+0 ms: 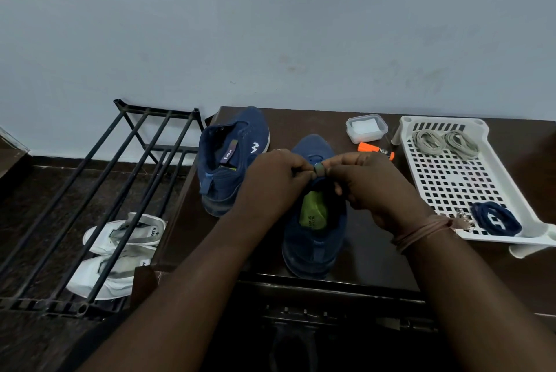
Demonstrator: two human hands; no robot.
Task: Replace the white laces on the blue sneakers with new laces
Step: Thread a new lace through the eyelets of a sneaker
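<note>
My left hand [272,180] and right hand [365,183] both pinch at the tongue of the near blue sneaker [314,221] on the table [376,251], maybe on a lace end. Soft and light; grip by the tip.

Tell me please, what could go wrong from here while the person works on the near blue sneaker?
1. The near sneaker stands close to the table's front edge; a firm tug by either hand could pull it off.
2. The left hand and right hand pinch something small above the shoe and hide the eyelets, so a hole may be missed.
3. The orange marker lies just beyond the hands and might be knocked away.
</note>
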